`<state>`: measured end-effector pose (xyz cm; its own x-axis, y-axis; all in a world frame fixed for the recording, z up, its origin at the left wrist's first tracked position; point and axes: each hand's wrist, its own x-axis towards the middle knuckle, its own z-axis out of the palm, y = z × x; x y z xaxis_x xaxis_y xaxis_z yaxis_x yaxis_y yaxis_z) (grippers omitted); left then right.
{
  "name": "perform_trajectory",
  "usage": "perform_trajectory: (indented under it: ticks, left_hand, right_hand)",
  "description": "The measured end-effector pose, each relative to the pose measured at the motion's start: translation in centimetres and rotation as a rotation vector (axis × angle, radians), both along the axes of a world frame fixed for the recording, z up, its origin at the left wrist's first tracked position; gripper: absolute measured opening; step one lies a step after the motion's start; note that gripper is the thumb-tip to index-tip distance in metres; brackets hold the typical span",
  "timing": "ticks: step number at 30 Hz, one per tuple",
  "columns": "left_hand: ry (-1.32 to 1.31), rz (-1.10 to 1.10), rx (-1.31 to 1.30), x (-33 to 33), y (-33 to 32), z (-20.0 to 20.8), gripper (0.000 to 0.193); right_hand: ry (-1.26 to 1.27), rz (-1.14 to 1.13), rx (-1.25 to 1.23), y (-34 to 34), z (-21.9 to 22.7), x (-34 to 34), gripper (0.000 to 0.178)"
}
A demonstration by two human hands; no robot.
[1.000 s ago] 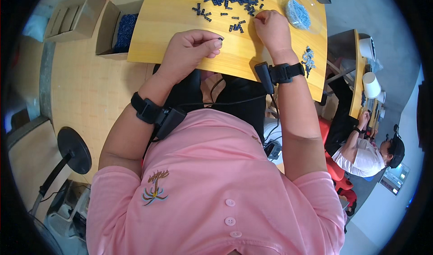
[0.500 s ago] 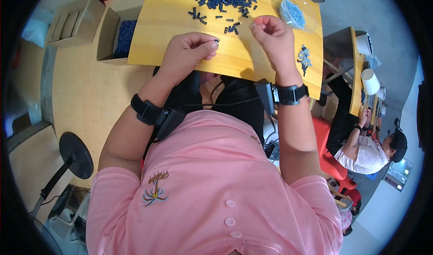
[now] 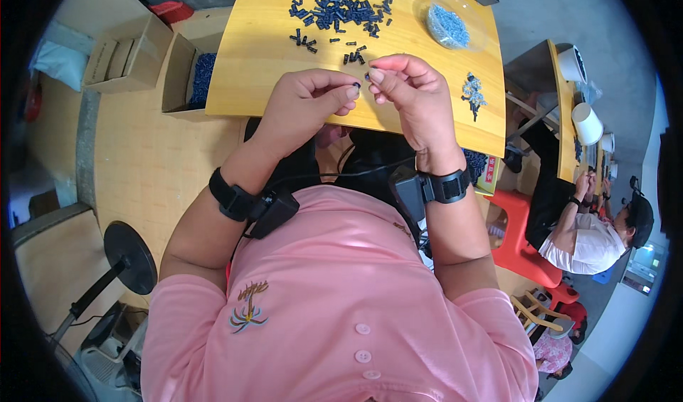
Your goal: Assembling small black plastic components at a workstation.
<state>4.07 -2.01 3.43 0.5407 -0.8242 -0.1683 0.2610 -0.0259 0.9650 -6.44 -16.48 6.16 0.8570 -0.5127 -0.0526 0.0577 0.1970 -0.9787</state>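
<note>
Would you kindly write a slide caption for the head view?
Left hand pinching a small dark piece, right hand close beside it, before a pile of black parts on a yellow table.

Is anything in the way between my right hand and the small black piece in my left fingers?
Nothing visible. The right hand, pinching a tiny piece too small to identify, faces the small black piece in the left hand across a narrow gap with only tabletop showing. The scattered black pieces lie farther up, outside that gap.
</note>
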Motion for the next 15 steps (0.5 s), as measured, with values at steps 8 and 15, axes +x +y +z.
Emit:
perform_trajectory:
  ticks: [8,15]
  left_hand:
    - [0.028,-0.003,0.012,-1.0,-0.1,0.8,0.022]
    - [0.026,-0.030,-0.007,-1.0,0.1,0.9,0.023]
  right_hand:
    - [0.038,-0.063,-0.083,1.0,0.2,-1.4,0.014]
    - [0.018,-0.068,-0.181,1.2,0.2,-1.6,0.014]
